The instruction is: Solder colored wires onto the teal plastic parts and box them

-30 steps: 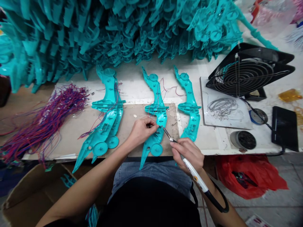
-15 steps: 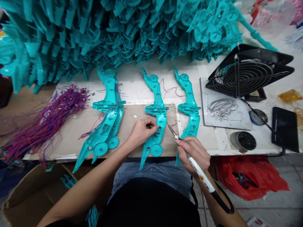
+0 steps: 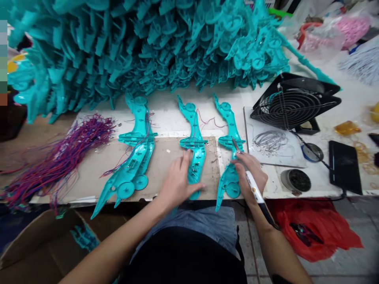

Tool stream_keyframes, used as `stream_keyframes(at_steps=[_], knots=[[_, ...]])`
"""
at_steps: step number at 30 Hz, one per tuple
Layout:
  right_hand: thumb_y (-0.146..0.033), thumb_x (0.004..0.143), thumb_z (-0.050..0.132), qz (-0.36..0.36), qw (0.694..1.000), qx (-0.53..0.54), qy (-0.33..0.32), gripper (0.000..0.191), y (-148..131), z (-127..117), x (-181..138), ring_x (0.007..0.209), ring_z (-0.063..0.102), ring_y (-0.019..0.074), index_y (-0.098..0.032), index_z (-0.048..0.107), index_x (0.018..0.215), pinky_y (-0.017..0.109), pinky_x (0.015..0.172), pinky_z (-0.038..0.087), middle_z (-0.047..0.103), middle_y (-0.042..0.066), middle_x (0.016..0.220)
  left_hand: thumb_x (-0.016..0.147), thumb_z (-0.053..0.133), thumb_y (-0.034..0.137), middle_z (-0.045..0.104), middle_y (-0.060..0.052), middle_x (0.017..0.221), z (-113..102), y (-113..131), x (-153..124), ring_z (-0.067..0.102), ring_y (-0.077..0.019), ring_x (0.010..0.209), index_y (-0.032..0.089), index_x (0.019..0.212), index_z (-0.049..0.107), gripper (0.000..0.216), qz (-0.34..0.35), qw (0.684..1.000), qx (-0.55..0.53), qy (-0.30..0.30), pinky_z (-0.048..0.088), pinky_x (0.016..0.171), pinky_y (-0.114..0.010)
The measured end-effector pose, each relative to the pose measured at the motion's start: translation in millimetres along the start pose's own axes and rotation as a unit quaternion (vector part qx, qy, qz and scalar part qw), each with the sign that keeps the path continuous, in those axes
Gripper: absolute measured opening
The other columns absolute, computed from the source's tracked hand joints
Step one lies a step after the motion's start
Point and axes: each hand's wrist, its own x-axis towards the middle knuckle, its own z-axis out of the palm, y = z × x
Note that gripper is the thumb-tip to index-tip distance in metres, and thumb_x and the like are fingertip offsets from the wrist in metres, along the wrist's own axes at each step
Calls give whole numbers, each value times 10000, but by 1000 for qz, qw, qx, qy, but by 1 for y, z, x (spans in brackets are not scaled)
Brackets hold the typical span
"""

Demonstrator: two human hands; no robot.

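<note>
My left hand [image 3: 176, 181] lies over the lower left side of the middle teal plastic shell [image 3: 197, 157], fingers stretched and thumb apart, covering part of it. Thin red and blue wires [image 3: 204, 122] run from this shell toward the right one. In my right hand [image 3: 251, 173] is a soldering iron [image 3: 254, 187] with a white handle, its tip over the crosspiece of the right teal shell [image 3: 232, 126]. Two more shells [image 3: 136, 146] lie overlapped on the left, with wires across them. Whether the iron's tip touches the shell I cannot tell.
A big heap of teal shells [image 3: 148, 43] fills the back. To the left lies a bundle of red and blue wires [image 3: 68, 154]. On the right are a black fan [image 3: 296, 102], a board with solder wire [image 3: 271, 142], a round tin [image 3: 296, 181] and a black box [image 3: 345, 167].
My left hand has opened from a pinch at the middle shell and shifted slightly down. The soldering iron has moved right and up, from beside the middle shell to over the right one.
</note>
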Motion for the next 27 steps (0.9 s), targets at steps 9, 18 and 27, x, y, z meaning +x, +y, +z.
stream_keyframes(at_steps=[9, 18, 27], knots=[[-375, 864, 620, 52, 998, -10, -30, 445, 3, 19, 11, 1166, 596, 255, -210, 555, 1272, 470, 1045, 440, 676, 93, 1164, 832, 542, 228, 544, -179, 1231, -1, 16, -21, 494, -304, 1189, 111, 1493, 208, 749, -2, 999, -18, 51, 447, 988, -450], [-431, 871, 593, 19, 999, -30, -26, 464, -4, 28, 26, 1185, 581, 289, -186, 565, 1264, 532, 1055, 406, 667, 119, 1178, 772, 645, 291, 488, -108, 1422, -122, -31, -61, 466, -289, 1302, 237, 1462, 340, 756, -52, 993, -45, 93, 379, 1100, -436], [-745, 775, 456, 80, 989, -105, -70, 758, 7, 26, 46, 1187, 567, 399, -251, 521, 1346, 583, 990, 455, 611, 134, 1285, 703, 659, 199, 554, -166, 1252, -144, -96, -41, 516, -309, 1173, 141, 1413, 410, 754, -41, 994, 30, 96, 428, 1013, -449]])
